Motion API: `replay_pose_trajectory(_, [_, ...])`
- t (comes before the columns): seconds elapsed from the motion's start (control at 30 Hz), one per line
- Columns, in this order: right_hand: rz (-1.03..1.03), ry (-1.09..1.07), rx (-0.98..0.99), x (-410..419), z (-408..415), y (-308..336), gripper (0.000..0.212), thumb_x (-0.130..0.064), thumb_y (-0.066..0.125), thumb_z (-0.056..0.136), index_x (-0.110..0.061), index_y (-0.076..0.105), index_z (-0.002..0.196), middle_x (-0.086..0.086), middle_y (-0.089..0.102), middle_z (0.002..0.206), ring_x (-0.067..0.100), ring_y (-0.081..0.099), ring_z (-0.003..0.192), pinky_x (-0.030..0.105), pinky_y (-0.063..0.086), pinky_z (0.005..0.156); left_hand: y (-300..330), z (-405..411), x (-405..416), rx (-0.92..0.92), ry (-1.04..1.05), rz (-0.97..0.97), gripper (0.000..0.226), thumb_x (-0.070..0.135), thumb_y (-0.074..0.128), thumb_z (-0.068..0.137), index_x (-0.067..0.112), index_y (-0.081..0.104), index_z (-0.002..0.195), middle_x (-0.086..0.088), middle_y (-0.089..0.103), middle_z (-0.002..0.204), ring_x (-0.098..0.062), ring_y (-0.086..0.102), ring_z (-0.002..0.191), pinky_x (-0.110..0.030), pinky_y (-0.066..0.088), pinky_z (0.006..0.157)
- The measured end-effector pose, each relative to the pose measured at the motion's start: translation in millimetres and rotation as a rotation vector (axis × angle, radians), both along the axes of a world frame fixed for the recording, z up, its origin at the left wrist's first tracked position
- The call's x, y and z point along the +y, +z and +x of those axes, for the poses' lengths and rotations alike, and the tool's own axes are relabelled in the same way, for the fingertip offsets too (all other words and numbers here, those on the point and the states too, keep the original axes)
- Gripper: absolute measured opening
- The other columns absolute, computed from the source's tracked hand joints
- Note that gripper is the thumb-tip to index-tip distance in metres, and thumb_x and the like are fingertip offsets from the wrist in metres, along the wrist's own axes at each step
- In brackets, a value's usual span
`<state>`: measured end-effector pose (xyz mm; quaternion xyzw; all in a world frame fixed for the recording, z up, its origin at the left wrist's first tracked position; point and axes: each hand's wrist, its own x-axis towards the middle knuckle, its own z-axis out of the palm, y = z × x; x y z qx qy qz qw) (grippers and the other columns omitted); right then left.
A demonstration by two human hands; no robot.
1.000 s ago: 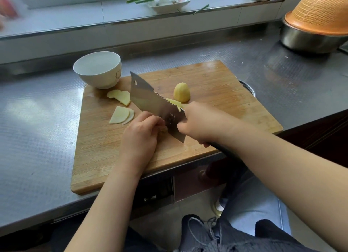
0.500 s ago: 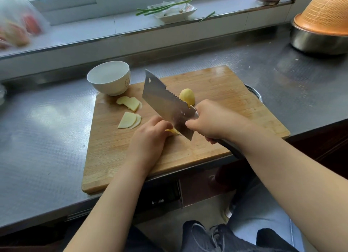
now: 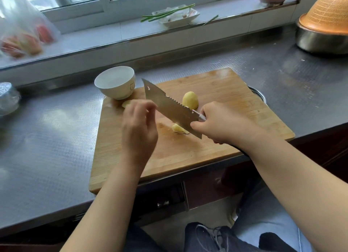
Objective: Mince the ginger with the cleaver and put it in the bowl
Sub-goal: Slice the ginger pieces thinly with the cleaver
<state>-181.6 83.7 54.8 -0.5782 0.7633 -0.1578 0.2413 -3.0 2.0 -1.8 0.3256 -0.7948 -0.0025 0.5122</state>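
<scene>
A: How far along can the mincing be judged to be, read from left to right?

B: Hardly begun. A pale yellow ginger slice (image 3: 126, 103) is seen on the rectangular wooden cutting board (image 3: 226, 93), just in front of the white ceramic bowl (image 3: 115, 83), largely hidden behind the left hand (image 3: 139, 127). Further right a small cut ginger piece (image 3: 178, 128) lies against the blade, and a rounded peeled ginger chunk (image 3: 190, 100) stands behind it — whole, uncut. Nothing minced is visible.

A: And the hands?

B: The left hand is raised above the board with its fingers loosely bent; nothing is held in it as far as can be seen. The steel cleaver with the saw-toothed spine (image 3: 169, 106) is gripped at the handle by the right hand (image 3: 222, 123), the blade slanted and its heel set down beside the small piece.

A: What is left, then?

B: Nearly everything, it would be judged — the chunk is to be sliced, all pieces chopped fine, and the lot moved to the bowl.

A: The containers?

B: The white bowl sits on the board's far left corner and appears empty. On the windowsill, a clear plastic bag (image 3: 24, 35) holds reddish and yellowish produce, too blurred to be named; a shallow white dish (image 3: 177, 16) carries green stalks. At far right, a steel basin (image 3: 320, 42) is covered by an upturned orange woven basket (image 3: 329, 12); its contents cannot be seen.
</scene>
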Motion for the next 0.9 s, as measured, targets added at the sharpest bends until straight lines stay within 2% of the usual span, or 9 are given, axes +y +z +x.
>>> replay_pose_trajectory(0.1, [-0.036, 0.014, 0.096, 7.3, 5.5, 2.3, 0.025, -0.048, 0.058, 0.090, -0.023, 0.056, 0.088, -0.003, 0.061, 0.080, 0.017, 0.059, 0.074, 0.036, 0.051, 0.066, 44.0, 0.5, 5.6, 0.135, 0.039, -0.074, 0.012, 0.000, 0.048, 0.095, -0.001, 0.060, 0.097, -0.003, 0.055, 0.093, -0.021, 0.053, 0.085, -0.026, 0.043, 0.079])
replay_pose_trajectory(0.17, [-0.066, 0.027, 0.118, 15.7, 9.4, 2.1, 0.027, -0.053, 0.059, 0.088, -0.027, 0.053, 0.091, -0.009, 0.058, 0.085, 0.016, 0.056, 0.080, 0.035, 0.046, 0.066, 71.8, 0.7, 7.4, 0.053, -0.014, 0.013, 0.015, 0.011, 0.047, 0.097, 0.006, 0.061, 0.100, 0.004, 0.056, 0.098, -0.015, 0.053, 0.089, -0.025, 0.044, 0.081])
replay_pose_trajectory(0.27, [-0.084, 0.057, 0.095, 28.9, 13.7, -2.0, 0.030, -0.057, 0.062, 0.085, -0.032, 0.050, 0.095, -0.011, 0.059, 0.092, 0.016, 0.054, 0.085, 0.035, 0.041, 0.071, 91.7, 3.7, 1.9, -0.329, -0.131, 0.337, 0.018, 0.031, 0.046, 0.097, 0.029, 0.063, 0.091, 0.012, 0.062, 0.091, -0.011, 0.057, 0.084, -0.040, 0.049, 0.079])
replay_pose_trajectory(0.33, [-0.084, 0.084, 0.098, 36.1, 16.3, -6.3, 0.033, -0.058, 0.062, 0.085, -0.032, 0.048, 0.100, -0.011, 0.060, 0.097, 0.016, 0.054, 0.087, 0.033, 0.039, 0.072, 94.5, 4.2, 0.5, -0.624, -0.174, 0.503, 0.019, 0.033, 0.050, 0.095, 0.038, 0.064, 0.082, 0.016, 0.063, 0.088, -0.006, 0.058, 0.085, -0.042, 0.050, 0.081])
replay_pose_trajectory(0.4, [-0.096, 0.101, 0.106, 41.1, 19.2, -11.7, 0.036, -0.058, 0.062, 0.085, -0.031, 0.047, 0.104, -0.009, 0.063, 0.104, 0.018, 0.058, 0.093, 0.034, 0.041, 0.073, 92.3, 1.6, 4.7, -0.839, -0.213, 0.637, 0.017, 0.031, 0.058, 0.093, 0.040, 0.068, 0.082, 0.019, 0.064, 0.089, -0.003, 0.059, 0.087, -0.032, 0.050, 0.083])
replay_pose_trajectory(0.47, [-0.116, 0.096, 0.117, 44.3, 22.4, -16.6, 0.037, -0.058, 0.062, 0.086, -0.030, 0.045, 0.104, -0.008, 0.064, 0.106, 0.019, 0.059, 0.095, 0.034, 0.039, 0.072, 87.3, -2.1, 9.5, -0.956, -0.217, 0.686, 0.014, 0.031, 0.062, 0.091, 0.040, 0.070, 0.084, 0.020, 0.065, 0.089, -0.001, 0.058, 0.088, -0.018, 0.043, 0.078])
replay_pose_trajectory(0.6, [-0.144, 0.076, 0.169, 47.0, 25.3, -22.7, 0.038, -0.057, 0.061, 0.087, -0.028, 0.040, 0.100, -0.005, 0.064, 0.102, 0.023, 0.060, 0.094, 0.033, 0.034, 0.067, 81.7, -6.5, 10.8, -0.969, -0.218, 0.713, 0.015, 0.026, 0.068, 0.087, 0.039, 0.072, 0.082, 0.017, 0.066, 0.089, -0.002, 0.057, 0.083, -0.028, 0.049, 0.080])
replay_pose_trajectory(0.77, [-0.167, 0.069, 0.196, 47.4, 25.9, -26.5, 0.040, -0.056, 0.061, 0.088, -0.025, 0.041, 0.105, -0.001, 0.065, 0.102, 0.026, 0.062, 0.093, 0.034, 0.042, 0.068, 83.0, -13.4, 13.1, -0.984, -0.187, 0.653, 0.017, 0.021, 0.067, 0.087, 0.036, 0.074, 0.084, 0.016, 0.068, 0.089, -0.003, 0.058, 0.084, -0.025, 0.049, 0.080])
replay_pose_trajectory(0.9, [-0.183, 0.079, 0.226, 45.7, 27.8, -29.1, 0.042, -0.056, 0.060, 0.088, -0.023, 0.041, 0.107, 0.000, 0.066, 0.104, 0.027, 0.063, 0.095, 0.034, 0.039, 0.067, 75.0, -19.5, 10.1, -0.956, -0.155, 0.642, 0.021, 0.011, 0.064, 0.088, 0.030, 0.074, 0.086, 0.014, 0.069, 0.089, -0.004, 0.059, 0.082, -0.024, 0.048, 0.077])
